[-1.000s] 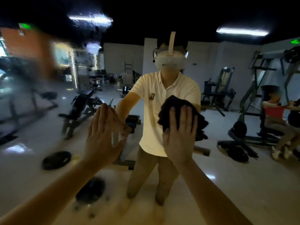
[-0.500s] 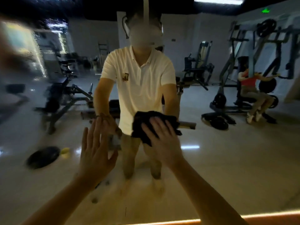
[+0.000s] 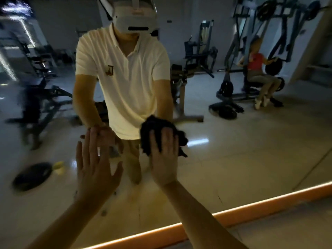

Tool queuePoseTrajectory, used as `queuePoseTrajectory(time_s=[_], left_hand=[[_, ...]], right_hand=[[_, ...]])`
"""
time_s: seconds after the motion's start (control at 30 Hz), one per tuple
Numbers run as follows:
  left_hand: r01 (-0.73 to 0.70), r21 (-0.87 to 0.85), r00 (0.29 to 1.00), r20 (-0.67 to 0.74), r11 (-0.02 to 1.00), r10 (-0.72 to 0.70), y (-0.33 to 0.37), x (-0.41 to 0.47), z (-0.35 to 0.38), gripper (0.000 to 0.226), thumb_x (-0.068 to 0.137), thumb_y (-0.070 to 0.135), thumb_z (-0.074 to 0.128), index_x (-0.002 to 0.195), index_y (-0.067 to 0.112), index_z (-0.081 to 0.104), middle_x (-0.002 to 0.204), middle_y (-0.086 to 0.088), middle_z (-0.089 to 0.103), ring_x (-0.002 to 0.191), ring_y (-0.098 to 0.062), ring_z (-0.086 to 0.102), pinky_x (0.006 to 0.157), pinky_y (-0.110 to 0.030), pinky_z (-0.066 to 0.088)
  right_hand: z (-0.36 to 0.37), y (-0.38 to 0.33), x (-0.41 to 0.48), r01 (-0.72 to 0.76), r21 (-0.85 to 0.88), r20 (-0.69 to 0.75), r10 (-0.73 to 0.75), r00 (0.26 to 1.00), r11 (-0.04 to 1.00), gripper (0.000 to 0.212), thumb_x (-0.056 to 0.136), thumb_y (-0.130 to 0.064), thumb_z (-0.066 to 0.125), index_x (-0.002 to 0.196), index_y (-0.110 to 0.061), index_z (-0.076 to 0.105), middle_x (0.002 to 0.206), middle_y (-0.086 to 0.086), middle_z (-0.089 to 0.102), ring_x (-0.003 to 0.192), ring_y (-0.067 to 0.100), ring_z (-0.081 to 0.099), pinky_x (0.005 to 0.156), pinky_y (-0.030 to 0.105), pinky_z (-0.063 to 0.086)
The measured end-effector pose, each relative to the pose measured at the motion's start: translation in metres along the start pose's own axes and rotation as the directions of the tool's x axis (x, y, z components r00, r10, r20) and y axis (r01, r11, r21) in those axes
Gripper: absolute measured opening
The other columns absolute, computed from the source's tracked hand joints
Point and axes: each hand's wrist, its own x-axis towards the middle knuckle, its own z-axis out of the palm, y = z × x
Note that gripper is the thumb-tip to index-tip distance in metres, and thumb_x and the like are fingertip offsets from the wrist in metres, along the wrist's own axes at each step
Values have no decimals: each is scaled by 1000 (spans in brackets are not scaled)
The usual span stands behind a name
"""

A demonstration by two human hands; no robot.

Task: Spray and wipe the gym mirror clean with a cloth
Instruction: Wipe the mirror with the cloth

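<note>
Right hand (image 3: pixel 164 159) flat on cloth (image 3: pixel 158 130), left hand (image 3: pixel 95 169) splayed bare at its 9 o'clock: I'd risk smearing the mirror (image 3: pixel 233 150).

Count over the whole view.
2 hands: left hand (image 3: pixel 95 168) at 7 o'clock, right hand (image 3: pixel 164 159) just below centre.
1 black cloth (image 3: pixel 158 124).
1 mirror (image 3: pixel 233 168), with 1 orange strip (image 3: pixel 251 207) along its lower edge.
2 reflected people: standing person in white polo (image 3: pixel 125 78) at 12 o'clock, seated person in red top (image 3: pixel 256 65) at 2 o'clock.
1 white headset (image 3: pixel 134 17).
2 loose weight plates (image 3: pixel 32 175) on the reflected floor, at 8 and 2 o'clock.
1 small yellow object (image 3: pixel 58 166).
Several gym machines (image 3: pixel 199 51), too blurred for a firm count.
</note>
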Motion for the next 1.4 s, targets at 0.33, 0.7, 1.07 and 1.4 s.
queuePoseTrajectory(time_s=[0.33,0.7,1.07,1.4], left_hand=[[-48,58,997,58,997,44,3,-27,40,105,93,56,61,163,-5,13,170,-31,8,157,-50,13,123,-69,19],[-69,50,998,7,996,69,-1,-29,46,99,98,50,65,162,-7,16,169,-32,9,158,-48,12,125,-67,17],[20,75,999,-38,997,-17,-75,-35,3,101,92,51,72,160,-6,24,168,-32,15,158,-46,16,121,-70,22],[-114,95,993,-30,989,118,-93,-36,1,87,96,46,65,158,-6,33,170,-26,17,159,-41,16,127,-60,19]], right_hand=[[-25,97,-53,41,-100,89,-32,995,994,53,106,-29,50,156,-18,36,157,17,33,148,37,33,120,59,33],[34,-14,-104,-322,67,45,320,946,944,57,106,-16,41,160,-12,22,161,26,24,149,48,28,117,65,34],[5,10,-14,75,-15,29,-74,997,997,53,108,-39,35,157,-16,34,160,18,29,154,33,21,126,55,18],[52,-61,-27,582,-40,219,-561,799,813,65,100,-28,61,160,-24,34,167,2,27,160,22,6,129,46,4]])
